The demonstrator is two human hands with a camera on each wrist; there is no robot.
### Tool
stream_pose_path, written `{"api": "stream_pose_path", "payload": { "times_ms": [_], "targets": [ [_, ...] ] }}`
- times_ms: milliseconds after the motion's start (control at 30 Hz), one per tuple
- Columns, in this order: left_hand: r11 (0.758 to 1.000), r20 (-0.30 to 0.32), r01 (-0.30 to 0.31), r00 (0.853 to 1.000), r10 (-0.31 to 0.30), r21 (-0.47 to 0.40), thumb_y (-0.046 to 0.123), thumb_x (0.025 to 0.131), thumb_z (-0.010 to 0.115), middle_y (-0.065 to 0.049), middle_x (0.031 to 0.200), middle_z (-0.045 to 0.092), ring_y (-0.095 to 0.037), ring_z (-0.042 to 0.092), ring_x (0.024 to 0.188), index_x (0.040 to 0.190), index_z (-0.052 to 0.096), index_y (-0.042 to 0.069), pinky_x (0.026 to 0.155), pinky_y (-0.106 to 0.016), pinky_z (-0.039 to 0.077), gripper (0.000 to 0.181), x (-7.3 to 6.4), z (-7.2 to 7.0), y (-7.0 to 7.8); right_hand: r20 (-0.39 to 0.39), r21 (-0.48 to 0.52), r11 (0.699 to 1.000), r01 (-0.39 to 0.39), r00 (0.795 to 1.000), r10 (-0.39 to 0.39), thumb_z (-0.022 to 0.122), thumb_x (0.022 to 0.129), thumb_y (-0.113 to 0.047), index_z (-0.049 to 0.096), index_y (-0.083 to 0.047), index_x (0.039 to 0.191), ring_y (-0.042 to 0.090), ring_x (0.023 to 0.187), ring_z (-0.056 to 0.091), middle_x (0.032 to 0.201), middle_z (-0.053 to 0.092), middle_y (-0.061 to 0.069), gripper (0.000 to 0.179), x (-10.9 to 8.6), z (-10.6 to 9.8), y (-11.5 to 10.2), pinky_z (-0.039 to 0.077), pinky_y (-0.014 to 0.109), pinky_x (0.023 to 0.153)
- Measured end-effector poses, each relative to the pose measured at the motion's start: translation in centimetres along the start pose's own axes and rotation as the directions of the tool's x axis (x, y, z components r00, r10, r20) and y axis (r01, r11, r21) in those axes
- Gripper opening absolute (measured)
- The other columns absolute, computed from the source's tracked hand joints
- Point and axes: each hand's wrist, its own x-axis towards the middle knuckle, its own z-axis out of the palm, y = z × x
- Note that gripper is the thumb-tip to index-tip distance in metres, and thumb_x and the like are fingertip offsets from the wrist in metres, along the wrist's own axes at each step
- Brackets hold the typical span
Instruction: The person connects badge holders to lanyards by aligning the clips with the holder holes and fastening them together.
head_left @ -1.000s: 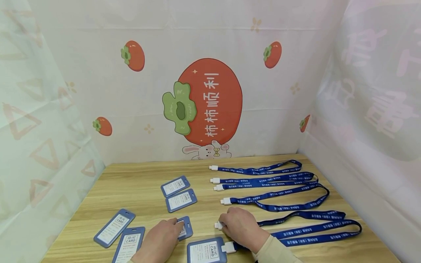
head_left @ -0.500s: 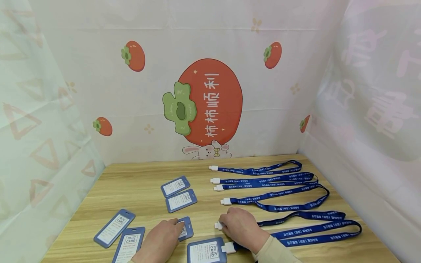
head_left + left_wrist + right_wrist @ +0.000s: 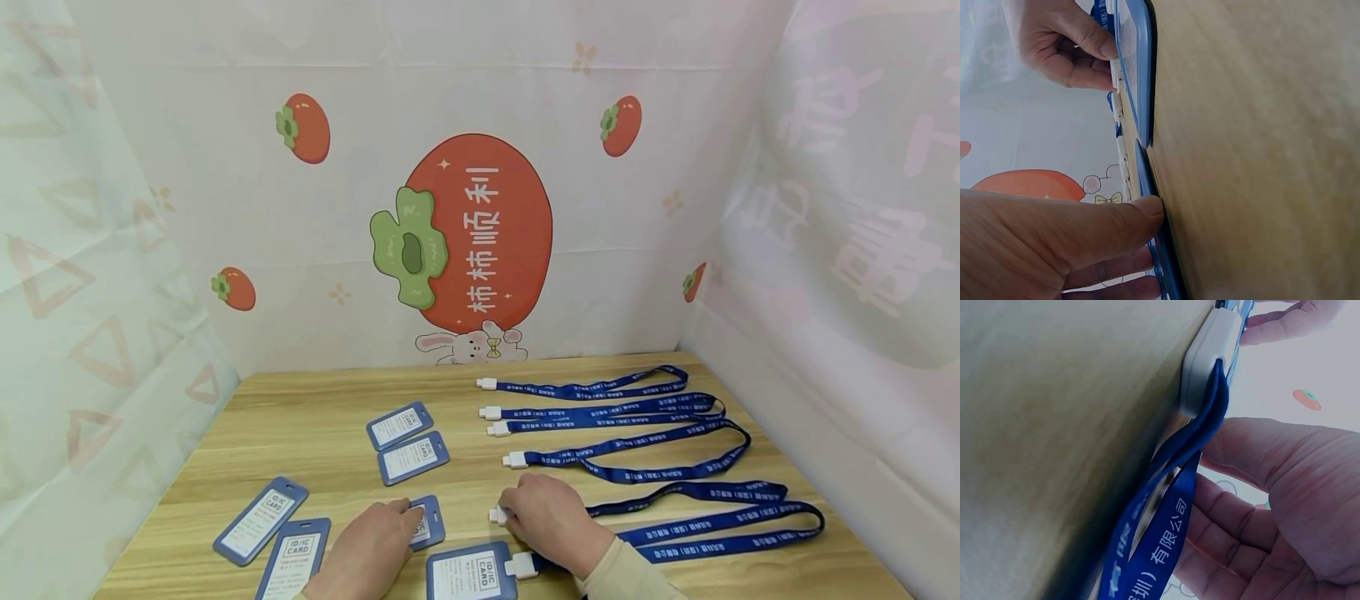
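My left hand grips a blue ID card holder lying on the table, thumb at its near edge and fingers on its far side. In the left wrist view, the thumb presses the holder's edge. My right hand pinches the white clip of a blue lanyard, its tip pointing at the held holder with a small gap between. Just nearer, another card holder is joined to the white clip of a second lanyard, partly under the right hand.
Two card holders lie farther back, and two more at the left. Several blue lanyards with white clips stretch across the right side. A printed cloth stands behind the wooden table.
The card holder in my left hand has slid slightly right, toward the clip, with the left hand moving along. The right hand stays in place.
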Motion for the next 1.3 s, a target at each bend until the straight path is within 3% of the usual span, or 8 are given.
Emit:
{"api": "stream_pose_path", "payload": {
  "times_ms": [1300],
  "targets": [
    [1.0, -0.017, -0.023, 1.0, 0.023, 0.007, 0.019, 0.082, 0.089, -0.011, 0.122, 0.073, -0.029, 0.072, 0.106, 0.123, 0.073, 0.005, 0.091, -0.044, 0.062, 0.046, 0.11, -0.32, 0.42, -0.018, -0.008, 1.0, 0.002, 1.0, -0.002, 0.078, 0.093, -0.027, 0.083, -0.023, 0.101, 0.005, 0.064, 0.046, 0.075, 0.064, -0.011, 0.009, -0.08, -0.03, -0.1, 0.047, 0.023, 0.059]
  ]
}}
